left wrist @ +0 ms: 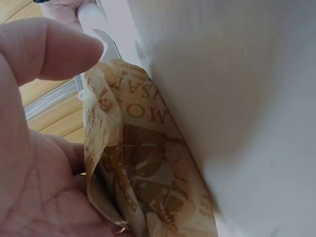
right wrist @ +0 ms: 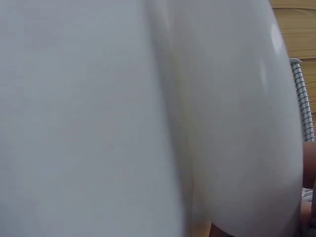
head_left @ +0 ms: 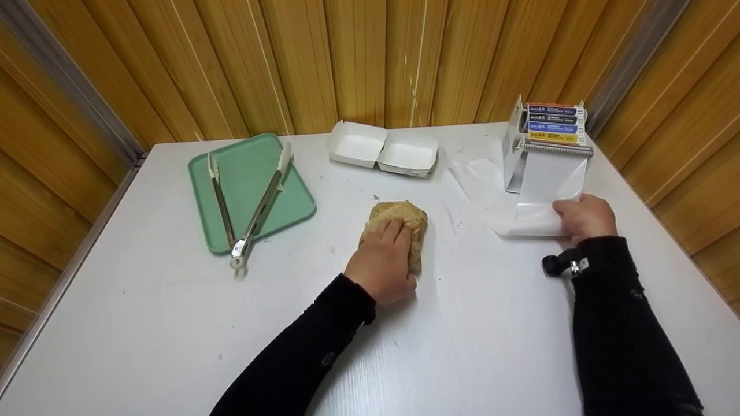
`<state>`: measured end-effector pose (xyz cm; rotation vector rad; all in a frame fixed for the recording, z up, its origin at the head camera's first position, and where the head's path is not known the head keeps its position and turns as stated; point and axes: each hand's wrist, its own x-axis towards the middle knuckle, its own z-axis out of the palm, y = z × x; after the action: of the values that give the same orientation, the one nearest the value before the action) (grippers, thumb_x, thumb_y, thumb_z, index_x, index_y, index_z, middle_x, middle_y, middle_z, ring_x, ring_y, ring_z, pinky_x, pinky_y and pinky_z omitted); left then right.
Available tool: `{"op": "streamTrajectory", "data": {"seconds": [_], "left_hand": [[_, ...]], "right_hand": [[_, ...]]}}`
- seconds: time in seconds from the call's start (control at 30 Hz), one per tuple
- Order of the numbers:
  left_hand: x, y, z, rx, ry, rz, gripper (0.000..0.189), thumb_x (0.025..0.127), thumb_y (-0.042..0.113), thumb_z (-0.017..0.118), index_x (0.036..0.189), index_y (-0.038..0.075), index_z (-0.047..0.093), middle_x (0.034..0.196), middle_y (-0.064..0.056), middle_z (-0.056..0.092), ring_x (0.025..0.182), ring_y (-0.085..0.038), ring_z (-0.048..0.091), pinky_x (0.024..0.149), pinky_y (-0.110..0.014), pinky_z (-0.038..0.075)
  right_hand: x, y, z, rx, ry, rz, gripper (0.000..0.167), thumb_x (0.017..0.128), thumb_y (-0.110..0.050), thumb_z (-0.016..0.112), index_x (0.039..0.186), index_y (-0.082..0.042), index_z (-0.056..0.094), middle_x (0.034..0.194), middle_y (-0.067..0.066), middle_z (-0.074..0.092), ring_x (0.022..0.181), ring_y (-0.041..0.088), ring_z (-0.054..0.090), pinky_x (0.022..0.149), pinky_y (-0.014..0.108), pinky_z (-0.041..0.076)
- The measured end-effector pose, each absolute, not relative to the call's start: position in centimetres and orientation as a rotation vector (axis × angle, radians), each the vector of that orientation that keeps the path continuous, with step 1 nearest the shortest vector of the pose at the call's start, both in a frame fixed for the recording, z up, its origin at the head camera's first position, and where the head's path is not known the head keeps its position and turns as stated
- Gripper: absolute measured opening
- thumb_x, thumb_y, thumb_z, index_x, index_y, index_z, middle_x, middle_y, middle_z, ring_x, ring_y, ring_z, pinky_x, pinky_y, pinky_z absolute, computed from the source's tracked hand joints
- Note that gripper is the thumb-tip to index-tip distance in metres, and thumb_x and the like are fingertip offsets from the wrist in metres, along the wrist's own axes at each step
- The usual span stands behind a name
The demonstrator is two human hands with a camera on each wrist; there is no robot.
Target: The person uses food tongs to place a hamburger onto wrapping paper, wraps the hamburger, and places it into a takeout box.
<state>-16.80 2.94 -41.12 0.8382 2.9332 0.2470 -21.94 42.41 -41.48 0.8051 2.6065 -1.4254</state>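
My left hand (head_left: 381,263) rests on a flattish bundle wrapped in brown printed paper (head_left: 404,214), fingers laid over its top and thumb by its near right corner. The left wrist view shows lettering on the crumpled wrapper (left wrist: 148,143), with the thumb (left wrist: 64,49) close to one end; what is inside is hidden. At the right, my right hand (head_left: 587,216) pinches the lower right edge of a glossy white sheet (head_left: 546,216), thumb on top. The sheet hangs from a spiral-bound stand (head_left: 514,150) and bends forward onto the table. It fills most of the right wrist view.
Colourful marker-like items (head_left: 552,124) sit atop the stand. An unfolded white food box (head_left: 381,150) lies near the wooden back wall. Spread tongs (head_left: 254,222) lie across a green tray (head_left: 254,144) at the left. Thin clear film (head_left: 477,173) lies left of the stand.
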Motion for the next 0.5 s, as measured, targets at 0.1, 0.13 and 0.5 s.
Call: {"op": "streamTrajectory", "data": {"seconds": [0.1, 0.13, 0.5], "left_hand": [[-16.8, 2.94, -41.1, 0.841, 2.933, 0.266, 0.085, 0.091, 0.03, 0.067, 0.163, 0.001, 0.032, 0.171, -0.017, 0.031, 0.16, -0.036, 0.028, 0.131, -0.046, 0.025], [-16.82, 2.94, -41.12, 0.843, 2.934, 0.272, 0.085, 0.091, 0.03, 0.067, 0.163, 0.001, 0.033, 0.171, -0.018, 0.032, 0.16, -0.036, 0.028, 0.131, -0.046, 0.026], [-16.74, 2.94, -41.15, 0.842, 2.941, 0.28, 0.084, 0.091, 0.03, 0.067, 0.163, 0.001, 0.034, 0.17, -0.018, 0.033, 0.159, -0.037, 0.03, 0.13, -0.047, 0.027]], "right_hand": [[-22.0, 42.54, -41.57, 0.809, 2.614, -1.385, 0.065, 0.104, -0.029, 0.055, 0.152, 0.012, 0.042, 0.141, 0.025, 0.049, 0.111, 0.032, 0.05, 0.069, 0.023, 0.051], [-22.02, 42.57, -41.61, 0.809, 2.615, -1.376, 0.064, 0.104, -0.029, 0.055, 0.152, 0.013, 0.043, 0.141, 0.025, 0.049, 0.112, 0.032, 0.049, 0.069, 0.023, 0.051], [-22.34, 42.75, -41.11, 0.87, 2.463, -1.773, 0.061, 0.097, -0.057, 0.067, 0.136, -0.01, 0.057, 0.114, -0.002, 0.057, 0.094, 0.01, 0.055, 0.071, 0.021, 0.053]]}}
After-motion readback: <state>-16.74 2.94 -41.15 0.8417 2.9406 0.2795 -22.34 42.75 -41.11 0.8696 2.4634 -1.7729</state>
